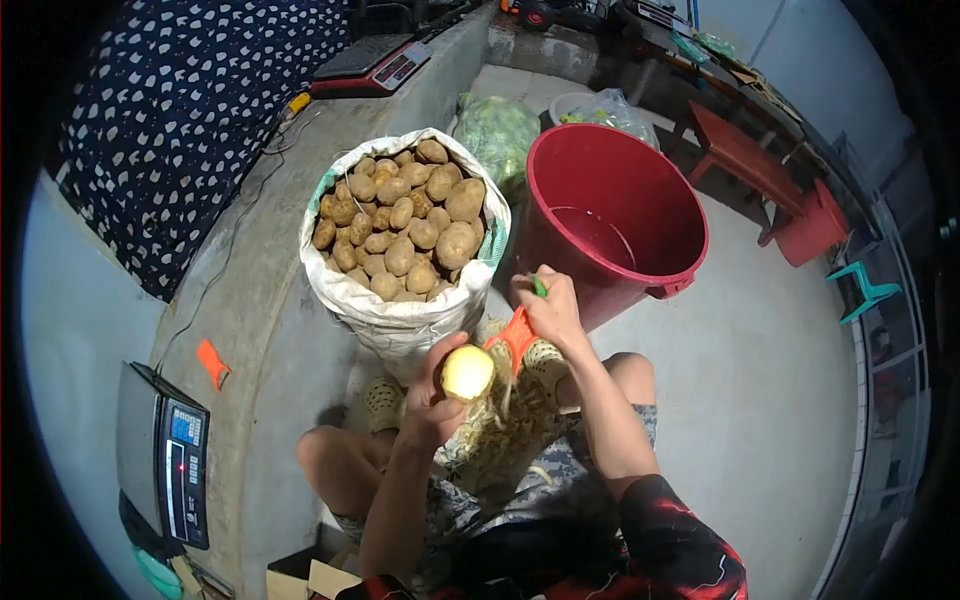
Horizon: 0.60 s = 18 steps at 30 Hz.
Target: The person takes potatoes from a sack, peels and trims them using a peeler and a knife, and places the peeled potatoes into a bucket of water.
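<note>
A pale yellow peeled potato (pixel 468 373) is in my left hand (pixel 432 395), its fingers wrapped round it. My right hand (pixel 552 308) grips an orange peeler (pixel 517 335); a bit of green shows at the fist. The peeler is just right of the potato, and I cannot tell whether they touch. Below both hands a heap of peelings (pixel 500 440) lies between my legs. In front stands a white sack (pixel 390 322) with its rim rolled down, full of unpeeled brown potatoes (pixel 400 225). Right of the sack is a large dark red tub (pixel 615 200).
Bags of green vegetables (pixel 497 130) sit behind the sack. A digital scale (pixel 165 455) and an orange object (pixel 212 362) lie on the left ledge, another scale (pixel 372 65) farther back. A red bench (pixel 740 150) and teal stool (pixel 862 290) stand right. A cardboard box (pixel 310 578) is low left.
</note>
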### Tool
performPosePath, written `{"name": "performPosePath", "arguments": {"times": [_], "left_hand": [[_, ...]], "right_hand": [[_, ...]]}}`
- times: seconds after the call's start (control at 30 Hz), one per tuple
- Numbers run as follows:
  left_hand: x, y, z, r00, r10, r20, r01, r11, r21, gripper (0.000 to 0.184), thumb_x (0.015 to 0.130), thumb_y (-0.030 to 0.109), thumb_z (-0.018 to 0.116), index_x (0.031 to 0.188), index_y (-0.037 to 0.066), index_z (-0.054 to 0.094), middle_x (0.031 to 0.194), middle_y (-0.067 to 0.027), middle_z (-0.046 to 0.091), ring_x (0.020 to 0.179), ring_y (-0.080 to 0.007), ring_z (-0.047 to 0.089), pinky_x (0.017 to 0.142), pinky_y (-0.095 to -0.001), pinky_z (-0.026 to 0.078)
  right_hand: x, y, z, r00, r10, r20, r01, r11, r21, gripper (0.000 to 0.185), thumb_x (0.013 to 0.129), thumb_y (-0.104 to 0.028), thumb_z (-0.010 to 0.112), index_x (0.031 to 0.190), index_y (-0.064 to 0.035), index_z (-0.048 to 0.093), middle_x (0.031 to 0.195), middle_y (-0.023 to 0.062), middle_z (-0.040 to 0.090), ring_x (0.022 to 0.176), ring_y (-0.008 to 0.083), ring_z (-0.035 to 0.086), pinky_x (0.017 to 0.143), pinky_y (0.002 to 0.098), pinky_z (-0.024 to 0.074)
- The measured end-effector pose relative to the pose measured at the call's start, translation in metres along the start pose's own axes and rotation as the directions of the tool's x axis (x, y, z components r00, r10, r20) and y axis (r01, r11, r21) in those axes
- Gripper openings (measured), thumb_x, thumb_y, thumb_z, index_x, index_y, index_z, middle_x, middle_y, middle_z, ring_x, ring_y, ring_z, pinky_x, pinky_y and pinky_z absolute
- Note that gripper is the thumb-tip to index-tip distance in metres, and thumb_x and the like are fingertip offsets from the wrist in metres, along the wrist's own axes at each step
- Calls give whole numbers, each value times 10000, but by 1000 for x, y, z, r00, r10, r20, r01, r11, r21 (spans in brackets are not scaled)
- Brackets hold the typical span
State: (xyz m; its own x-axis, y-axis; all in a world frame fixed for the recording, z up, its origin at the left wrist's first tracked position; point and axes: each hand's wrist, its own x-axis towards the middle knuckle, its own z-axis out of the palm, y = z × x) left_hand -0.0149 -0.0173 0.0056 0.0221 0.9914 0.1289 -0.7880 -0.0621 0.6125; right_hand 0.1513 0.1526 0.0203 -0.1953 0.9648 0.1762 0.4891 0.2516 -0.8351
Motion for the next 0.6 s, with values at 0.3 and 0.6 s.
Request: {"name": "performPosePath", "arguments": {"times": [0.3, 0.6], "left_hand": [[-1, -8, -12, 999, 27, -41, -26, 1000, 14, 792, 647, -21, 674, 1389, -34, 396, 1269, -124, 543, 1159, -235, 551, 1013, -368, 441], [-2, -3, -3, 999, 35, -35, -35, 999, -19, 776, 627, 5, 722, 1347, -39, 434, 1184, -124, 576, 1107, -229, 576, 966, -370, 472]], "right_hand": [[3, 2, 2, 982, -184, -43, 180, 979, -92, 225, 684, -218, 631, 612, -8, 596, 611, 175, 465, 599, 322, 477, 583, 450, 358], [4, 6, -6, 971, -231, -57, 202, 927, -316, 184, 720, -223, 626, 680, -48, 664, 597, 137, 498, 668, 292, 516, 654, 424, 360]]}}
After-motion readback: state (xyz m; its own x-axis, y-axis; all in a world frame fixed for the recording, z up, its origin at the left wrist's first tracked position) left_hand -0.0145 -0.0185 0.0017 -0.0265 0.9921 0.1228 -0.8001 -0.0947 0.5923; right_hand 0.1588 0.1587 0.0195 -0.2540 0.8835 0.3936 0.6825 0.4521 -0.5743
